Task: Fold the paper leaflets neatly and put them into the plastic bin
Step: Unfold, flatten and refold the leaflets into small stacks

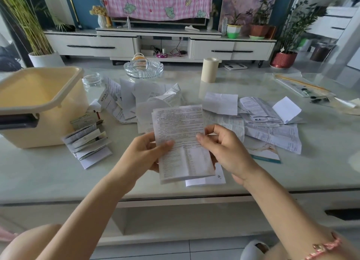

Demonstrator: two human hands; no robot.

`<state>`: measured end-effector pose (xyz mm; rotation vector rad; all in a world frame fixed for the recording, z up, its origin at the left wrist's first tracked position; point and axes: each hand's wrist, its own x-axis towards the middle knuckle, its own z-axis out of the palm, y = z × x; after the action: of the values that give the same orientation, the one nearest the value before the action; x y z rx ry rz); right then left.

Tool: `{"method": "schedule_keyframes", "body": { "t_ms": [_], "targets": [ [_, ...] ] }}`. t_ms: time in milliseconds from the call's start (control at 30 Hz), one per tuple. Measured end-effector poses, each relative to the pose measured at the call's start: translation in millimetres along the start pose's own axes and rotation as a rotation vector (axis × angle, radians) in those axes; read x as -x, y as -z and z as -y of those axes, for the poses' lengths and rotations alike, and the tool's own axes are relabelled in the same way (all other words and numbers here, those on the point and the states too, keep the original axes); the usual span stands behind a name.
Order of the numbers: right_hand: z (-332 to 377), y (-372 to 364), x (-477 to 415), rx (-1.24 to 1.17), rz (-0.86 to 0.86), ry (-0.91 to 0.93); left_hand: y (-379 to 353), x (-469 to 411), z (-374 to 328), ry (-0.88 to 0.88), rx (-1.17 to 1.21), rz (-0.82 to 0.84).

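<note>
A printed paper leaflet (181, 140) is held upright above the table's front middle. My left hand (145, 152) grips its left edge, thumb across the print. My right hand (224, 148) pinches its right edge. Several more loose leaflets (152, 101) lie crumpled in a heap behind it, and others (270, 123) spread out to the right. A stack of folded leaflets (87, 144) lies beside the cream plastic bin (39, 103), which stands open at the table's left. Nothing shows inside the part of the bin that I see.
A glass ashtray (143, 69) and a small glass dish (91, 80) stand at the back of the table (48, 174), with a cream tape roll (209, 69) to their right. Pens in a clear sleeve (303, 88) lie far right. A TV cabinet (155, 43) stands beyond.
</note>
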<state>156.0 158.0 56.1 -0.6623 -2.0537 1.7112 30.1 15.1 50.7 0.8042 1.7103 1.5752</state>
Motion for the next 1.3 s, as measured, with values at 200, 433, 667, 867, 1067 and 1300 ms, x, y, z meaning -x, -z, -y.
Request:
{"method": "schedule_keyframes", "body": {
  "t_ms": [200,433,667,867,1067,1300],
  "targets": [
    [0.2,-0.5,1.1,-0.177,0.122,-0.05,-1.5,-2.7,-2.0,0.052,0.222,-0.042],
    [-5.2,-7.7,-0.5,0.108,-0.042,0.169,-2.9,-0.4,-3.5,0.229,0.545,0.04],
    [-3.1,-1.6,-3.0,0.245,0.072,0.314,1.7,-1.3,-0.9,0.315,0.264,0.258],
    [-4.2,-9.1,-3.7,0.059,-0.021,0.185,-6.0,-1.8,12.4,0.089,-0.004,0.056],
    [-4.8,-24.5,-2.3,-0.012,0.008,0.052,-14.6,-3.5,17.3,-0.035,0.043,-0.105],
    [-13.0,-35.0,-15.3,0.246,-0.32,0.386,-20.1,-2.2,14.2,-0.18,0.0,-0.251]
  ]
}}
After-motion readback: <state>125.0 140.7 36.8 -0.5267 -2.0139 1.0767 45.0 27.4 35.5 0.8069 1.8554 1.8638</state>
